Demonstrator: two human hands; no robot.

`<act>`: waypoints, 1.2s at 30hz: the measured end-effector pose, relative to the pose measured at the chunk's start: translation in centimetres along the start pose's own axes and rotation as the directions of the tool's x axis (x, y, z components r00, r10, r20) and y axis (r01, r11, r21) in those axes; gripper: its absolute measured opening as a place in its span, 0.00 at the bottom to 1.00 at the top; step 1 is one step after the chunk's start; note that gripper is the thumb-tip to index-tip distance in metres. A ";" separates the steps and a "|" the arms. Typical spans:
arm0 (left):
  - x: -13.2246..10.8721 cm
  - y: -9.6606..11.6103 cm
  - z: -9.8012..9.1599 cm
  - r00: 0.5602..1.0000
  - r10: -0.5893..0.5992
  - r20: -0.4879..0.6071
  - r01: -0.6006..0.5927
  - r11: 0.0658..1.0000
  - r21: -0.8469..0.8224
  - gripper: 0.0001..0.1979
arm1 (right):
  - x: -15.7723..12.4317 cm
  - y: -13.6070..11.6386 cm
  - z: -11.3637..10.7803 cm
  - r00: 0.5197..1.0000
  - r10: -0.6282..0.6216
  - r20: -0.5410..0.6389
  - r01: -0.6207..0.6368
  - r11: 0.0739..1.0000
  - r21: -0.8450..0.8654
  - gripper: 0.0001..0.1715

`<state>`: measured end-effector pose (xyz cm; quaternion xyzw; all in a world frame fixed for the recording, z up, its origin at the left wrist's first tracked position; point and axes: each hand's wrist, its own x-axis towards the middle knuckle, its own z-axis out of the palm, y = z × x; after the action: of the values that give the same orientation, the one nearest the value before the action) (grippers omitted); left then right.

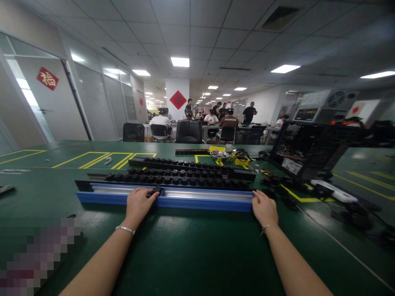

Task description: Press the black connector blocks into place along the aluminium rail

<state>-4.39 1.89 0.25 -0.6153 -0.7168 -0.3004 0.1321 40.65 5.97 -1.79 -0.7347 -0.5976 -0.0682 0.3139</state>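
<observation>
A long blue rail (203, 204) with a shiny silver channel (206, 193) lies across the green table in front of me. My left hand (138, 205) is closed over the rail left of its middle, thumb and fingers at a small black round socket-like piece (157, 189) sitting in the channel. At the rail's right end, my right hand (265, 208) grips it with thumb and fingertips. Just behind lie dark rails (101, 176) carrying rows of similar black round pieces (175, 180). My fingers hide parts of the blue rail.
An open black computer case (304, 144) stands at the right, near loose black parts (288, 201) and a white power strip (333, 191). A metal dish (219, 154) and a yellow tray (217, 148) sit behind the rails. People (230, 119) work at tables farther off.
</observation>
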 end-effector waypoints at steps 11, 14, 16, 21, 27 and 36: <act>-0.1 0.0 0.3 1.000 0.026 -0.004 -0.026 1.000 -0.002 0.20 | -0.1 -0.2 -0.2 1.000 0.014 0.011 -0.014 1.000 0.002 0.28; -0.1 -0.1 0.4 1.000 0.026 -0.007 -0.026 1.000 0.005 0.20 | 0.0 -0.1 -0.1 1.000 -0.005 0.004 0.005 1.000 -0.002 0.28; -0.1 -0.1 0.5 1.000 0.026 -0.010 -0.026 1.000 0.009 0.20 | 0.1 0.0 0.0 1.000 -0.025 -0.006 0.025 1.000 -0.005 0.28; -0.1 -0.1 0.6 0.997 0.069 -0.025 -0.069 0.998 0.006 0.20 | 0.1 0.2 0.4 0.999 -0.037 -0.039 0.036 0.999 -0.015 0.27; -0.2 0.2 0.5 0.997 0.067 -0.035 -0.065 0.997 0.037 0.20 | 0.2 0.4 0.6 0.998 -0.054 -0.044 0.053 0.998 -0.021 0.27; -0.5 0.8 0.6 0.997 0.075 -0.019 -0.074 0.996 0.043 0.20 | -0.2 -0.4 -0.3 1.000 -0.005 0.014 0.005 0.999 -0.035 0.28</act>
<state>-3.40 1.90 -0.31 -0.6354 -0.6983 -0.2862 0.1635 40.33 5.67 -1.54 -0.7391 -0.6003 -0.0744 0.2965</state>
